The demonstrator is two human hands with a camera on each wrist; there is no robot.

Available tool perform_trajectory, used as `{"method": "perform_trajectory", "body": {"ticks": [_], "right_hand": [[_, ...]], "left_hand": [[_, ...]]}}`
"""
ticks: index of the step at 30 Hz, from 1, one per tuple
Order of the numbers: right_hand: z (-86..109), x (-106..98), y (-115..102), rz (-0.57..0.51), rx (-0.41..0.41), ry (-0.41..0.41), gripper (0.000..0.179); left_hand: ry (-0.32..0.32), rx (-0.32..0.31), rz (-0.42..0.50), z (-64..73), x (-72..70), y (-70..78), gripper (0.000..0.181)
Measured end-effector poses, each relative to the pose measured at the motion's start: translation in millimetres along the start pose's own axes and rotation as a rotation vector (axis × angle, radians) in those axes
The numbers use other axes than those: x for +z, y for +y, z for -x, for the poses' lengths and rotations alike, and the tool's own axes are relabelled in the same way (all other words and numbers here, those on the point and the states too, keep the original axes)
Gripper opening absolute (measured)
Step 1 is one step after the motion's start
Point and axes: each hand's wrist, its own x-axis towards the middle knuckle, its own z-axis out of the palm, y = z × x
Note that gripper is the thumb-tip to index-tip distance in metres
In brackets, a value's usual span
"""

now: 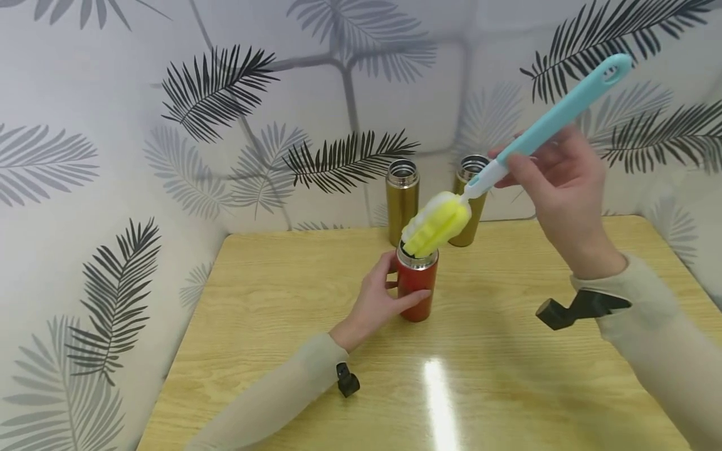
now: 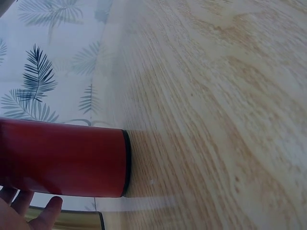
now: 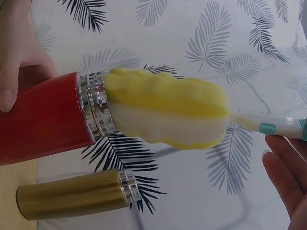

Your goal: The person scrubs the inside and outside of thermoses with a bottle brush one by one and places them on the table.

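Note:
A red thermos bottle (image 1: 416,289) stands upright and lidless on the table, its steel neck (image 3: 97,105) bare. My left hand (image 1: 375,300) grips its side, thumb in front and fingers behind. My right hand (image 1: 566,188) pinches a bottle brush by the lower part of its turquoise and white handle (image 1: 570,106). The yellow and white sponge head (image 3: 168,110) has its tip at the bottle's mouth, with most of the sponge still outside. The brush slants up to the right.
Two gold bottles, one on the left (image 1: 402,207) and one on the right (image 1: 470,216), stand lidless at the table's back edge, behind the red one. The wooden table (image 1: 271,282) meets a leaf-patterned covering (image 1: 254,144) at the back.

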Motion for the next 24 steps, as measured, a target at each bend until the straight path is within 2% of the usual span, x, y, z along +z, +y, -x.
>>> {"method": "perform_trajectory", "body": {"ticks": [5, 11, 14, 18, 24], "right_hand": [[-2.8, -2.3, 0.6, 0.109, -0.025, 0.004, 0.020], [-10.5, -2.8, -3.5, 0.039, 0.001, 0.027, 0.024], [-13.3, -2.2, -6.5, 0.010, 0.000, 0.063, 0.021], [-17.3, -2.2, -10.3, -0.003, -0.003, 0.099, 0.020], [-17.5, -2.7, -13.7, 0.013, -0.003, 0.086, 0.018]], "left_hand": [[-0.004, -0.011, -0.011, -0.2, 0.9, -0.9, 0.073], [-0.006, -0.035, 0.029, 0.4, 2.4, -2.7, 0.075], [-0.001, -0.043, 0.039, 0.8, 3.0, -2.4, 0.076], [0.004, -0.042, 0.038, 1.1, 3.6, -0.9, 0.077], [0.012, -0.037, 0.055, 0.5, 4.3, -0.4, 0.073]]}}
